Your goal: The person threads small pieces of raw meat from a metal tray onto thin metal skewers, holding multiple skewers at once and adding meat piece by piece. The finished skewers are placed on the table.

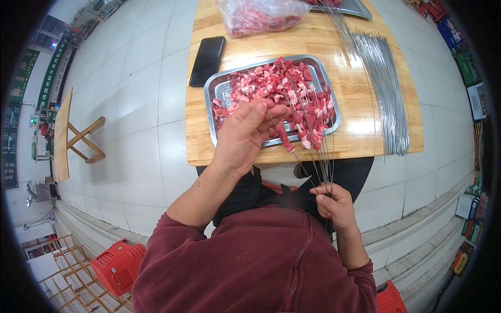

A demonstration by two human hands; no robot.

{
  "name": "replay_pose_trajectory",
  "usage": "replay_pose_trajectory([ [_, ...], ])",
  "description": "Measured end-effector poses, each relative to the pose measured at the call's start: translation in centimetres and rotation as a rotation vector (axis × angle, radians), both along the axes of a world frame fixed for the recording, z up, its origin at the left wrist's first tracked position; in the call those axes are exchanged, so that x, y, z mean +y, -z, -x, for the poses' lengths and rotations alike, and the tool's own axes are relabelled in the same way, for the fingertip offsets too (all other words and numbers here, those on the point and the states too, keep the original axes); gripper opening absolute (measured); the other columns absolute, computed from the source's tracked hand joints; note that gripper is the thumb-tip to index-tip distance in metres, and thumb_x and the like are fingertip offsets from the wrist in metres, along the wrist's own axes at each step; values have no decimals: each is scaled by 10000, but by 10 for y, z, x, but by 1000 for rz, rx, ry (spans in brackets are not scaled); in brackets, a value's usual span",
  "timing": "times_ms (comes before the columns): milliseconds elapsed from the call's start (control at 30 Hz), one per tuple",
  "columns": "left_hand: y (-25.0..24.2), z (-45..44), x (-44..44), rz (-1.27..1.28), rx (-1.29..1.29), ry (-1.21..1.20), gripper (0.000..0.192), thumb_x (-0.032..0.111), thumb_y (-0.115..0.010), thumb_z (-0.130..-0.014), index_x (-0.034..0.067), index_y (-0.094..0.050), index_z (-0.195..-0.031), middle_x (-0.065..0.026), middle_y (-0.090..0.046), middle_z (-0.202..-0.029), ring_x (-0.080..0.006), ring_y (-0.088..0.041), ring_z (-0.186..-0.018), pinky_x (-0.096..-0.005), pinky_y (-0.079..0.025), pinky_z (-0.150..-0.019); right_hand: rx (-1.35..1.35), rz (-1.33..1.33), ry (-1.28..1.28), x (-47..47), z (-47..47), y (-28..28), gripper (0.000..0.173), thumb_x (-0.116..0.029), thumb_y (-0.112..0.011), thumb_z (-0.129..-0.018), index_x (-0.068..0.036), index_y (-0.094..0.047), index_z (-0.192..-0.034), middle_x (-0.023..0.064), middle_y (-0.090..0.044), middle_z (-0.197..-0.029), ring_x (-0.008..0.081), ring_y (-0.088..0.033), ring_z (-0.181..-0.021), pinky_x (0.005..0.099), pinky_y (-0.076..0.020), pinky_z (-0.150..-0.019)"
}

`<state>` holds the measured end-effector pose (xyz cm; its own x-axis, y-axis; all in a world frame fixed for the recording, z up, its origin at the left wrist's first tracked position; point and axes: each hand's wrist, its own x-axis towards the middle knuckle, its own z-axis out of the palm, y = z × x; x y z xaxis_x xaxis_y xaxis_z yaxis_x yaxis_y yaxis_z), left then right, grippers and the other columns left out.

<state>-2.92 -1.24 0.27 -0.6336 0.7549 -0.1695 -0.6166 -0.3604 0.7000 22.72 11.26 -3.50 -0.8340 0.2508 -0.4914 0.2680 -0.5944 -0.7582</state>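
My right hand (334,205) grips a bunch of thin metal skewers (323,166) by their lower ends, in front of the table edge. Several of them carry threaded raw meat, and their upper parts lie over the tray. One skewer slants apart to the left with a short row of meat (284,137) on it. At that skewer's tip, my left hand (244,131) pinches a small piece of meat, mostly covered by thumb and forefinger. Below is a rectangular metal tray (332,92) with loose cubes of red meat and pale fat (270,80).
A black phone (207,61) lies left of the tray. Behind stands a clear plastic bag of meat (262,17), beside another metal tray (354,8). Many bare metal skewers (385,94) are spread along the right of the wooden table (352,137). Red stools (117,266) stand behind me.
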Motion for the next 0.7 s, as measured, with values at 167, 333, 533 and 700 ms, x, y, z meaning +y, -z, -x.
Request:
replay_pose_trajectory([
  [167,4,-8,1,1,-36,-1,244,223,-521,-1014,28,-614,-1128,-137,-680,-1139,-218,-637,-1094,-350,-490,-942,-17,8,24,-3,0,-1,157,-15,-564,-931,54,-610,-1064,-19,-450,-635,32,-324,-460,203,-242,-417],
  [333,13,-20,5,74,28,44,268,257,-527,-1007,54,-609,-1163,-157,-649,-1205,-246,-609,-1154,-370,-513,-919,-29,0,27,-3,0,-1,163,-23,-564,-932,52,-611,-1069,-21,-450,-649,32,-327,-465,203,-243,-418],
  [533,2,-26,8,83,-73,32,237,193,-529,-1009,20,-590,-1160,-121,-652,-1178,-201,-634,-1083,-352,-516,-925,-3,59,37,-1,1,-1,176,-25,-575,-934,52,-616,-1087,-38,-461,-636,30,-352,-483,196,-271,-441],
  [700,10,-25,5,106,-62,65,235,198,-539,-1005,39,-567,-1175,-127,-655,-1148,-214,-657,-1033,-342,-548,-859,37,14,61,-3,1,0,275,-53,-557,-948,49,-559,-1203,24,-526,-781,44,-373,-498,195,-285,-442],
])
